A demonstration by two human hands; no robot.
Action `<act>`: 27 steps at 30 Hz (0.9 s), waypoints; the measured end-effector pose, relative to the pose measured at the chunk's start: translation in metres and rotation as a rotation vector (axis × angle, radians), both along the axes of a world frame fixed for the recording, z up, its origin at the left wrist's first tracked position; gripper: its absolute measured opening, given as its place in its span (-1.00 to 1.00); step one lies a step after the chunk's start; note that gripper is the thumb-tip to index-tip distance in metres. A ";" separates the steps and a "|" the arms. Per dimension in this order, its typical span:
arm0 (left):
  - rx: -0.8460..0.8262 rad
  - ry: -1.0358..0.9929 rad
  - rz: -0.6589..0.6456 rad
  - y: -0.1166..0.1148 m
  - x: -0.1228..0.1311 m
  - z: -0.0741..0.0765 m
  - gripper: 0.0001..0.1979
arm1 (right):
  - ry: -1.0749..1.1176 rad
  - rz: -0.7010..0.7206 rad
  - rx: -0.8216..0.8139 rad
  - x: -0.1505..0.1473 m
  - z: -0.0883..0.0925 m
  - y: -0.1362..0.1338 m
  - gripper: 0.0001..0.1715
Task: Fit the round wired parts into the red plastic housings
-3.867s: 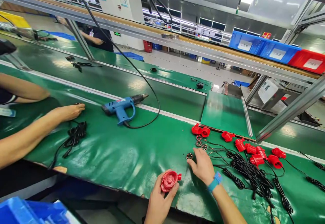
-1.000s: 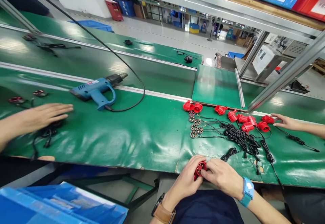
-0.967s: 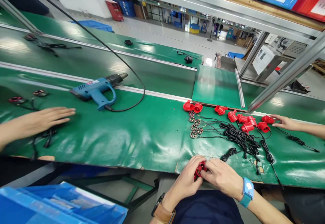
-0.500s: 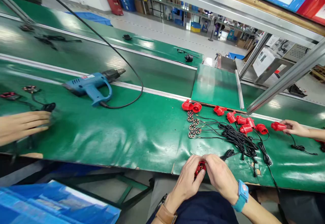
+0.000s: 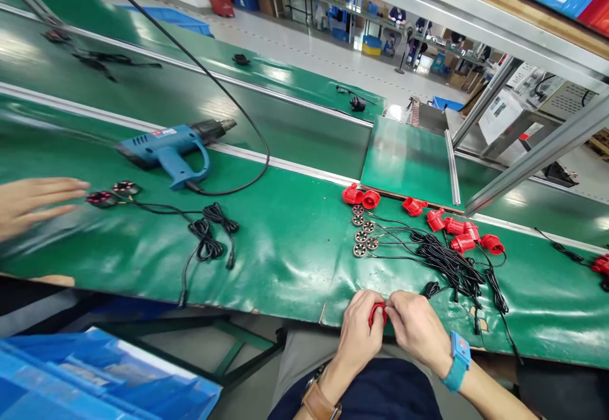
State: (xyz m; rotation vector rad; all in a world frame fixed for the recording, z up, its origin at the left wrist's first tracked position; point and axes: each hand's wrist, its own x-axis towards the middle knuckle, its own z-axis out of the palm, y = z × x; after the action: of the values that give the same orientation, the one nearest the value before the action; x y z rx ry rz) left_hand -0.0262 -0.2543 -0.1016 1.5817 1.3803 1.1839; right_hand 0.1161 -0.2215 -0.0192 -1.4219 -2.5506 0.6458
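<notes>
Both my hands meet at the near edge of the green bench, closed around one small red plastic housing. My left hand grips it from the left, my right hand pinches it from the right; most of the part is hidden by my fingers. A black cable end lies just beyond my right hand. Farther out sit a row of red housings, several small round metal discs and a tangle of black cables.
A blue heat gun with its black cord lies at the left middle. A co-worker's hand reaches in from the left beside two small round parts and a black cable bundle. A blue bin stands below left.
My hands stayed together on the red housing at the bench edge. The co-worker on the left pushed a cable bundle with round parts toward the middle. The hand at the right withdrew.
</notes>
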 end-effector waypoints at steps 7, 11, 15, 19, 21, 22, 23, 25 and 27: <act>-0.018 -0.033 -0.026 -0.002 -0.006 0.003 -0.86 | 0.121 0.046 -0.043 0.004 -0.006 0.001 -0.83; -0.003 -0.080 -0.250 -0.005 -0.028 0.009 -0.76 | 0.256 0.269 0.067 0.011 -0.008 0.000 -0.78; -0.034 -0.036 -0.294 -0.004 -0.036 0.007 -0.68 | 0.125 0.375 0.104 0.010 -0.003 0.003 -0.83; -0.046 -0.003 -0.283 -0.002 -0.032 0.004 -0.68 | -0.093 0.378 0.045 -0.006 0.010 0.008 -0.83; -0.028 0.011 -0.297 -0.002 -0.031 0.003 -0.65 | -0.235 0.329 0.035 -0.021 0.013 0.006 -0.80; -0.020 0.014 -0.308 -0.003 -0.031 0.002 -0.63 | -0.295 0.290 0.045 -0.029 0.014 0.004 -0.81; -0.016 0.015 -0.318 -0.004 -0.032 -0.001 -0.62 | -0.341 0.249 0.060 -0.036 0.014 0.002 -0.84; -0.012 0.023 -0.331 -0.007 -0.035 -0.008 -0.57 | -0.379 0.181 0.076 -0.044 0.013 -0.001 -0.86; -0.026 0.041 -0.330 -0.010 -0.041 -0.018 -0.51 | -0.313 0.146 0.013 -0.041 0.014 -0.002 -0.87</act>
State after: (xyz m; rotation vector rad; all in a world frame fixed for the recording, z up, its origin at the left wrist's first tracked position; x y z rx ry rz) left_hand -0.0675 -0.2640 -0.1200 1.7429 1.1000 0.9354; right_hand 0.0749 -0.2236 -0.0051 -1.4426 -2.9140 0.4551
